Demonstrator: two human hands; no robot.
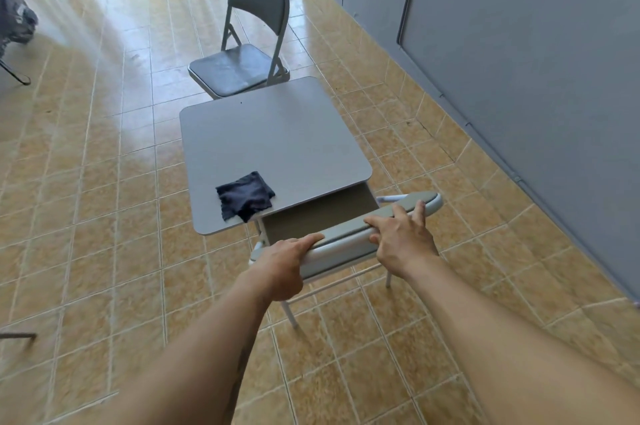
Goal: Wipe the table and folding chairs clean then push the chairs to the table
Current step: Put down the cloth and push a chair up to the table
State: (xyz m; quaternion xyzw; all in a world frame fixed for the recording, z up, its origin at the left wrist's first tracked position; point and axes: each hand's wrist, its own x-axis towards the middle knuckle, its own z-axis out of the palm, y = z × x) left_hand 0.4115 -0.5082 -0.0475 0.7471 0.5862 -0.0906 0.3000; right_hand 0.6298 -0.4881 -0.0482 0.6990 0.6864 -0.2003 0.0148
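Two hands on the backrest of the near folding chair (349, 237), seen from above. Left hand (282, 263) grips the backrest's left part, fingers curled over the top edge, thumb lying along the top. Right hand (403, 241) grips further right, fingers spread and hooked over the top pad, thumb on the near side. Both arms bare, reaching fwd from the bottom of the view.

Near chair's seat is tucked under the worktop (273, 144), so only the backrest, a bit of frame and the rear legs show; backrest sits just beside the worktop's near edge. Worktop is a small grey square w/ rounded corners. Dark cloth (245, 196) lies crumpled on its near-left part, one corner hanging over the near edge.

Far folding chair (242, 39), grey, padded seat, stands at the opp. side of the worktop, turned at an angle w/ its seat facing left; the seat's near corner meets the worktop's far edge in view, can't tell if touching.

Floor (104, 216) is tan tile. Grey wall (519, 43) runs along the right. Dark object at far left edge, blurred, can't ID.
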